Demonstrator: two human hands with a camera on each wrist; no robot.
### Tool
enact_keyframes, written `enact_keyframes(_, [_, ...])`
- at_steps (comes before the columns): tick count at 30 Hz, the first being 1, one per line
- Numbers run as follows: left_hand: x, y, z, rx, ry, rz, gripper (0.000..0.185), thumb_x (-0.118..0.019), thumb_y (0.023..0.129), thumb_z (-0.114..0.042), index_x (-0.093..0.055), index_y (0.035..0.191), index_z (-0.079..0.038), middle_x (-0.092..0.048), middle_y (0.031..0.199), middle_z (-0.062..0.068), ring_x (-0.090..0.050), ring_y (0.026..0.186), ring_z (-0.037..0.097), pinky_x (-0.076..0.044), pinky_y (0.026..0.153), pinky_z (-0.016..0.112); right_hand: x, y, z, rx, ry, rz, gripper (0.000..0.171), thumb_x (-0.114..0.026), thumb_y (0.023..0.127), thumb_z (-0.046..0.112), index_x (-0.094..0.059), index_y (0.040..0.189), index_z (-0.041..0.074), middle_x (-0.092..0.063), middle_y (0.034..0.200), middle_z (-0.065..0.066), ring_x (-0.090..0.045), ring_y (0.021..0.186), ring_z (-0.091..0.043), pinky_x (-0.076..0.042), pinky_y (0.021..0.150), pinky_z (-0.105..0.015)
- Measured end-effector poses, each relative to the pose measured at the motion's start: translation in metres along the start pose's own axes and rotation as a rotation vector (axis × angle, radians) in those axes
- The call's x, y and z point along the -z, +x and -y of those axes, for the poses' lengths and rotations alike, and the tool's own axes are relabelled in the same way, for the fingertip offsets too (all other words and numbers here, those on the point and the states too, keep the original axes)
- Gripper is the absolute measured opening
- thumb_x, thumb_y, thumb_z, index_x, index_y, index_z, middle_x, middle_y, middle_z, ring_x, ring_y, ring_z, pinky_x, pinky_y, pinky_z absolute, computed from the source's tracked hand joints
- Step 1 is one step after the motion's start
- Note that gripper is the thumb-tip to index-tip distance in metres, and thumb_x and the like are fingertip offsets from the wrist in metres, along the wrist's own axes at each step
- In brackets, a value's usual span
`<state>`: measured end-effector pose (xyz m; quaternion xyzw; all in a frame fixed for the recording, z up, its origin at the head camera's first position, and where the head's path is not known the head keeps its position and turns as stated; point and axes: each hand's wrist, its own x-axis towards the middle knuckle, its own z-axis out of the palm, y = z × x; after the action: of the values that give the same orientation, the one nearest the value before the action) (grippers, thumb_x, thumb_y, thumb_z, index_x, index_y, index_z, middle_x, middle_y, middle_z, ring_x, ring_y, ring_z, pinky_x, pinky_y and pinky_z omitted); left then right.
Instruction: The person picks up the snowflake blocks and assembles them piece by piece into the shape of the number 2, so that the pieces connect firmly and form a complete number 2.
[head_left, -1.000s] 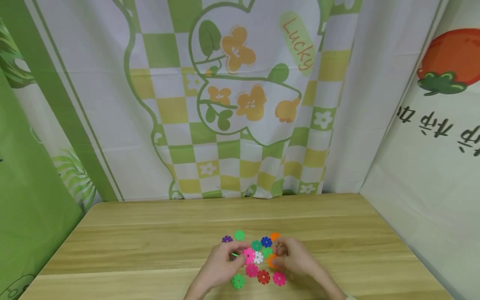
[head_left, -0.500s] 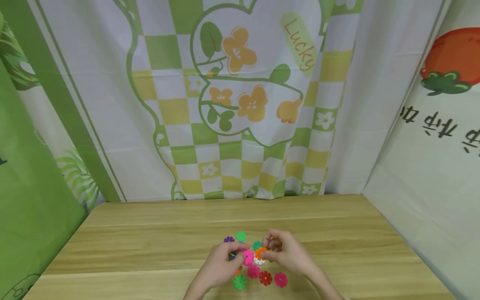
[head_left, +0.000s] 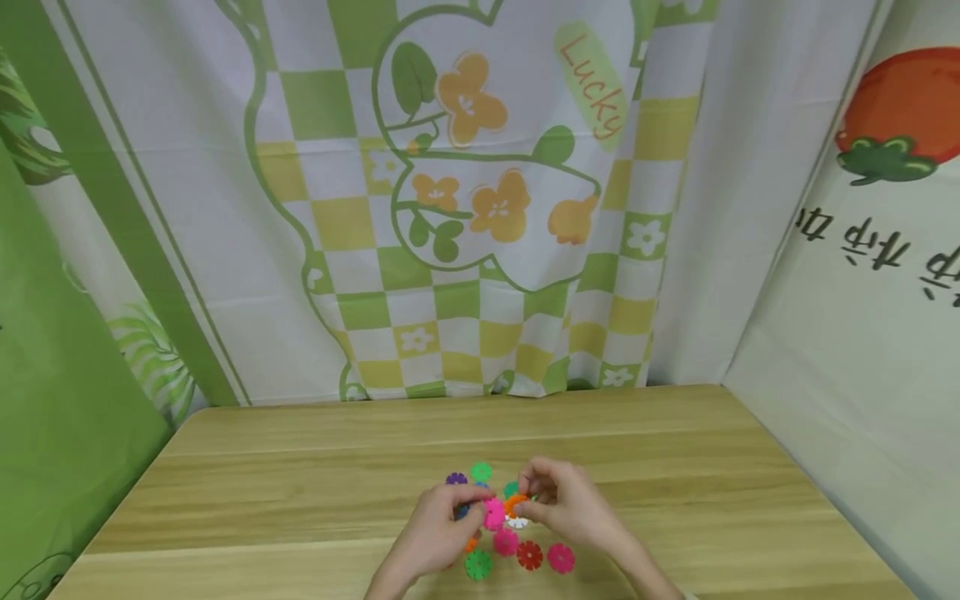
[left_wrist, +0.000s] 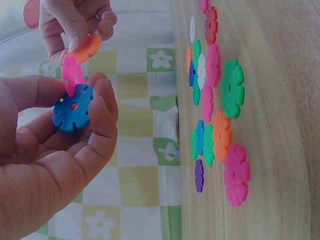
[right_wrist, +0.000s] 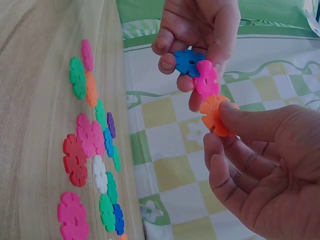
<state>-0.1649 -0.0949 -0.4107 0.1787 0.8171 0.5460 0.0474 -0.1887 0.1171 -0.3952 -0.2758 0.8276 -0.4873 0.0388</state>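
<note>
My left hand [head_left: 435,533] holds a blue interlocking disc [left_wrist: 75,121] between curled fingers and thumb. A pink interlocking disc [right_wrist: 206,82] is slotted into the blue one and stands edge-on to it. My right hand [head_left: 573,504] pinches an orange interlocking disc [right_wrist: 212,117] by thumb and fingers. In both wrist views the orange disc's rim meets the outer edge of the pink one, and all three are held above the table. The right fingers partly cover the orange disc.
Loose notched discs lie on the wooden table [head_left: 300,483] under and around the hands, among them a red disc [head_left: 529,555], a green disc [head_left: 478,565], a white disc [right_wrist: 99,174] and a purple disc [left_wrist: 199,176]. A patterned curtain [head_left: 480,300] hangs behind the table.
My right hand has picked up the orange disc from the right of the pieces and carried it left to the pink disc. My left hand has stayed nearly in place.
</note>
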Motion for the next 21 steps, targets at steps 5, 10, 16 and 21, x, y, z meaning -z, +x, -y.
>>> enact_keyframes(5, [0.0007, -0.0006, -0.0008, -0.018, 0.013, -0.002, 0.03, -0.058, 0.094, -0.015, -0.065, 0.118, 0.002, -0.068, 0.084, 0.008, -0.063, 0.068, 0.014, -0.046, 0.049, 0.02, -0.0004, 0.0002, 0.0003, 0.007, -0.015, -0.012, 0.017, -0.075, 0.081, 0.005, -0.058, 0.084, 0.006, -0.06, 0.078, 0.0, -0.056, 0.066, -0.006, -0.052, 0.058, -0.023])
enact_keyframes(10, [0.0012, 0.0, -0.0011, -0.055, 0.02, -0.014, 0.039, -0.067, 0.091, -0.024, -0.064, 0.119, 0.003, -0.069, 0.099, 0.009, -0.063, 0.075, 0.008, -0.052, 0.062, 0.021, -0.0005, 0.001, -0.0018, 0.015, -0.04, -0.048, 0.017, -0.075, 0.08, 0.003, -0.059, 0.083, 0.006, -0.062, 0.077, 0.0, -0.059, 0.068, -0.007, -0.054, 0.061, -0.023])
enact_keyframes(16, [-0.0018, 0.0016, -0.0011, -0.057, -0.056, -0.027, 0.043, -0.073, 0.085, -0.018, -0.063, 0.121, 0.003, -0.068, 0.088, 0.003, -0.06, 0.067, 0.007, -0.049, 0.056, 0.018, -0.0004, 0.0025, -0.0038, 0.006, -0.022, -0.078, 0.016, -0.077, 0.079, 0.004, -0.061, 0.084, 0.005, -0.064, 0.078, -0.001, -0.062, 0.071, -0.008, -0.056, 0.064, -0.023])
enact_keyframes(21, [-0.0018, 0.0025, -0.0009, -0.045, -0.071, -0.047, 0.04, -0.072, 0.086, -0.017, -0.064, 0.121, 0.0, -0.067, 0.094, 0.005, -0.058, 0.066, 0.008, -0.048, 0.058, 0.018, -0.0012, 0.0028, -0.0017, 0.004, 0.017, -0.093, 0.013, -0.074, 0.08, -0.002, -0.063, 0.086, 0.003, -0.066, 0.081, -0.004, -0.065, 0.073, -0.01, -0.056, 0.066, -0.022])
